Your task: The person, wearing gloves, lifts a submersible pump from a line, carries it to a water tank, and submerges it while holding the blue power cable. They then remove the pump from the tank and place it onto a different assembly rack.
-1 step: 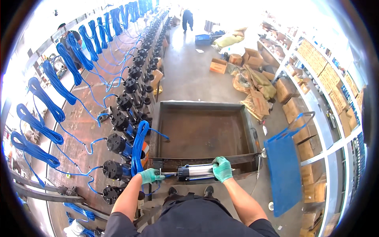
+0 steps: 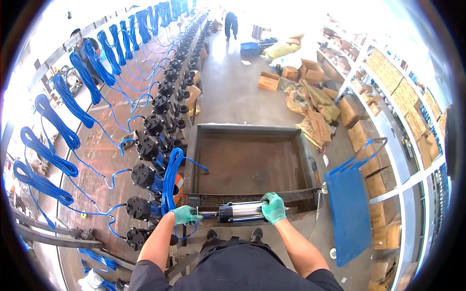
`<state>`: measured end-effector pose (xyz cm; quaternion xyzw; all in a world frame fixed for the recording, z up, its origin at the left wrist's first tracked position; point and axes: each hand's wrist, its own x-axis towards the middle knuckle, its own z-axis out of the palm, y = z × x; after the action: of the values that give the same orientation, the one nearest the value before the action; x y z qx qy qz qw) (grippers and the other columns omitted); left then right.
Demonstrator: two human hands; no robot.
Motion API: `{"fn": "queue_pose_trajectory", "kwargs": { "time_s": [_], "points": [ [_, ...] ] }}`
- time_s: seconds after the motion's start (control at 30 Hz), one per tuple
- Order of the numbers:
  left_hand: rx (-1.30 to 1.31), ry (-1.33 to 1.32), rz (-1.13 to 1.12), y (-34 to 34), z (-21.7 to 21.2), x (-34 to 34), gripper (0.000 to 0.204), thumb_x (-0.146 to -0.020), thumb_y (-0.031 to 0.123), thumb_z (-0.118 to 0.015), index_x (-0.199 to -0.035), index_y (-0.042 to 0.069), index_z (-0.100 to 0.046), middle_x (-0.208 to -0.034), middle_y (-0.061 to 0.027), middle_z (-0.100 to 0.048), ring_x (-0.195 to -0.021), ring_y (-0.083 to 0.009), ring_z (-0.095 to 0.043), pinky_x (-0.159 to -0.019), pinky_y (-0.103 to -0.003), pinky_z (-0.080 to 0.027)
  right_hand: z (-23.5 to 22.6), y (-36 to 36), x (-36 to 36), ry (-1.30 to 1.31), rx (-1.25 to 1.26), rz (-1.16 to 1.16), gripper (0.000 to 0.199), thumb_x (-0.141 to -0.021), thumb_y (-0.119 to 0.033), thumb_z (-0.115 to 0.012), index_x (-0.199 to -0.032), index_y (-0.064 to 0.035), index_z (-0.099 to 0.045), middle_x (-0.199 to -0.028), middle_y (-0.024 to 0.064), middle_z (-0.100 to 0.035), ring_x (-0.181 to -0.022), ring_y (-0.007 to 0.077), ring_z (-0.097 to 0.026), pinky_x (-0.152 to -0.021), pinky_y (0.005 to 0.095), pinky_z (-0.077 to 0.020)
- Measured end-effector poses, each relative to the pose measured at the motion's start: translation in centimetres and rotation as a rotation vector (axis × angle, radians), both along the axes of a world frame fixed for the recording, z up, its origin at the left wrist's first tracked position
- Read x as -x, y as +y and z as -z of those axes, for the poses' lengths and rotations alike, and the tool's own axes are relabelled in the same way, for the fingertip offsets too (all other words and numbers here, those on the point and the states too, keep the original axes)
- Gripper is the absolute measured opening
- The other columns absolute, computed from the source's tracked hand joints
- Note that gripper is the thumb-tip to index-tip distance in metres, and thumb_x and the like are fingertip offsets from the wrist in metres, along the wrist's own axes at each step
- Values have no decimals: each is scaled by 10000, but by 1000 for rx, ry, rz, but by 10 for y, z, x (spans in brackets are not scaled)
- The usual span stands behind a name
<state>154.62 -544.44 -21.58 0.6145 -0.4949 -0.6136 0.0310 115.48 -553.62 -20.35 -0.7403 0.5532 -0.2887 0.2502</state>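
A submersible pump with a silver cylindrical body [image 2: 245, 209] and a black end lies crosswise at the near edge of a metal trough [image 2: 250, 128]. My right hand [image 2: 274, 207], in a green glove, is closed round the right end of this body. My left hand [image 2: 184, 215], gloved alike, is closed on a thin T-shaped metal tool [image 2: 197, 211]. The tool's shaft points right, toward the pump's black end; whether it touches is too small to tell. Just behind my left hand hangs a coil of blue cable [image 2: 172, 182].
On the left, a long brown bench [image 2: 92, 140] carries a row of upright pumps [image 2: 143, 175] with blue cables [image 2: 68, 109]. A blue panel cart [image 2: 347, 213] stands right of the trough. Cartons [image 2: 268, 81] and sacks lie farther off, beside shelving [image 2: 388, 111]. Another person [image 2: 231, 25] is far away.
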Motion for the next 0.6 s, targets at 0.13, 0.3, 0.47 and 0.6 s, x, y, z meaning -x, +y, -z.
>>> {"fn": "queue_pose_trajectory", "kwargs": {
  "time_s": [0.13,0.3,0.47,0.6],
  "points": [
    [379,-207,141,4,16,3,388,-882,407,-786,-1052,67,-709,-923,-98,-755,-862,-296,-710,-795,-429,-541,1,1,3,-4,5,8,57,-800,-53,-631,-807,-63,-687,-908,177,-688,-867,393,-670,-783,478,-546],
    [782,-669,150,26,17,28,346,-847,427,-766,-918,102,-671,-852,-122,-730,-878,-389,-704,-752,-499,-537,2,0,2,-3,17,6,58,-811,-55,-631,-820,-64,-687,-914,175,-686,-870,397,-670,-785,480,-546],
    [504,-615,49,19,-8,33,510,-832,550,-758,-1000,70,-719,-948,-159,-750,-934,-381,-712,-804,-450,-560,5,0,4,4,17,10,56,-806,-56,-634,-815,-64,-688,-903,177,-682,-870,399,-670,-785,476,-546],
    [-217,73,-448,14,-6,10,500,-970,543,-648,-1102,66,-719,-940,-90,-771,-833,-172,-716,-661,-332,-537,1,-1,2,1,11,-4,64,-804,-60,-633,-821,-63,-695,-907,181,-682,-872,396,-670,-789,472,-543]
  ]
}}
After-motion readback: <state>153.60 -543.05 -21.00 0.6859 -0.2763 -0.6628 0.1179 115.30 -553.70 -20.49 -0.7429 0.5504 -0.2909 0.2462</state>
